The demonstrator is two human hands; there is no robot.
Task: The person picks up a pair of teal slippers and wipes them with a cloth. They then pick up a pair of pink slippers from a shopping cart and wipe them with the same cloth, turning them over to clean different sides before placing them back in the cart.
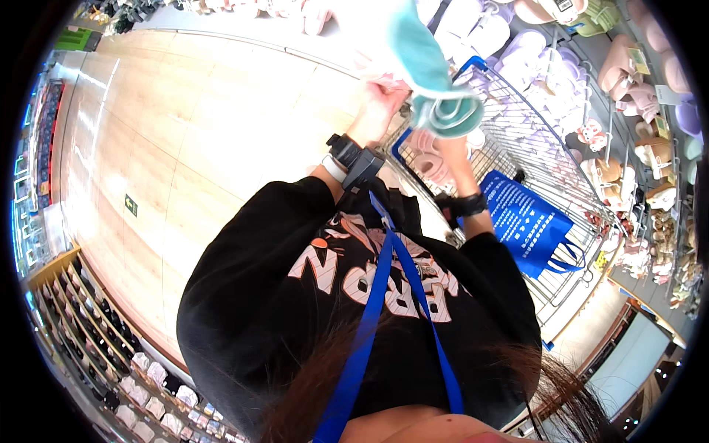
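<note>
Before me, a teal slipper-like item with white edging (pixel 448 108) is blurred and partly washed out by glare. My right hand (pixel 455 152) grips it from below, with the fingers largely hidden behind it. To its left, my left hand (pixel 382 102) has its fingers bent at a pale pink item (pixel 388 82); glare hides whether it holds this. Dark devices are strapped to both wrists. Beneath the right forearm, pink slippers (pixel 432 166) lie at the near end of a wire shopping cart (pixel 523 102). A blue bag with white writing (pixel 523 221) lies farther along the cart.
Racks of pastel slippers (pixel 623 72) and plush footwear (pixel 609 177) line the right side, close beside the cart. More slippers (pixel 317 16) hang at the top. Pale floor (pixel 221 94) stretches left, bearing a green arrow sign (pixel 130 205). Slatted display shelving (pixel 83 299) stands at lower left.
</note>
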